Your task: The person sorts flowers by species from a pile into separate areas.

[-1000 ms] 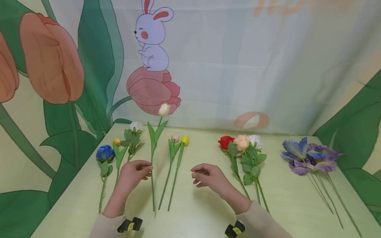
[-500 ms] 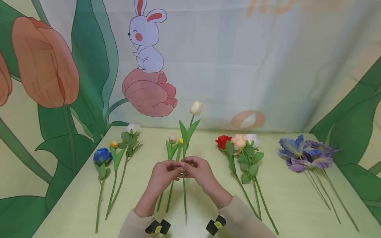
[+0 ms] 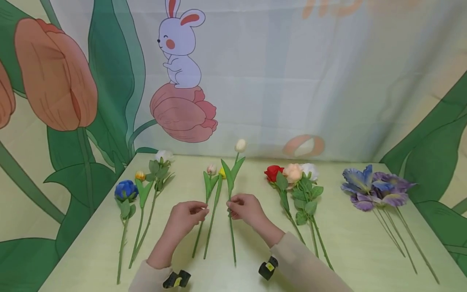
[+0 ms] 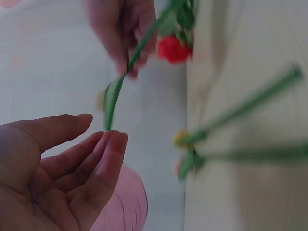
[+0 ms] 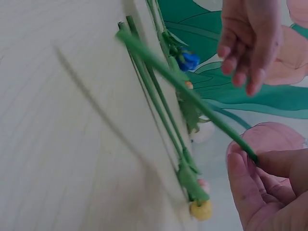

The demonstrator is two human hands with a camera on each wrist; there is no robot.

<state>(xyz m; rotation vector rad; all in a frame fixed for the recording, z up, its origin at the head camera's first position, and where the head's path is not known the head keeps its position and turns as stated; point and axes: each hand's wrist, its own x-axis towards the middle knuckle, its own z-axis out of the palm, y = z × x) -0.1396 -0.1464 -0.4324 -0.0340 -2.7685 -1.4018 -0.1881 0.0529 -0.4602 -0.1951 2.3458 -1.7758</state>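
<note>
In the head view a white tulip (image 3: 240,145) with two green leaves stands nearly upright above the table, its stem pinched between the thumb and fingers of my right hand (image 3: 247,211). The right wrist view shows that stem (image 5: 192,98) slanting out from the fingertips. My left hand (image 3: 187,217) is apart from it, over the stems of a pink tulip (image 3: 211,169) and a yellow tulip (image 3: 222,173) lying on the table. In the left wrist view a gap shows between the left thumb and fingers (image 4: 103,159), with nothing held.
On the left lie a blue flower (image 3: 126,190), a small orange-yellow flower (image 3: 140,176) and a white flower (image 3: 164,156). To the right are a red rose (image 3: 274,173), a peach rose (image 3: 293,173), a white rose (image 3: 310,171) and blue-purple flowers (image 3: 379,188). A printed curtain (image 3: 255,81) hangs behind the table (image 3: 248,280).
The white tulip has moved rightward in the left hand, met the right hand, and passed into it. The left hand has let go and drawn back left; the tulip is now slightly lower.
</note>
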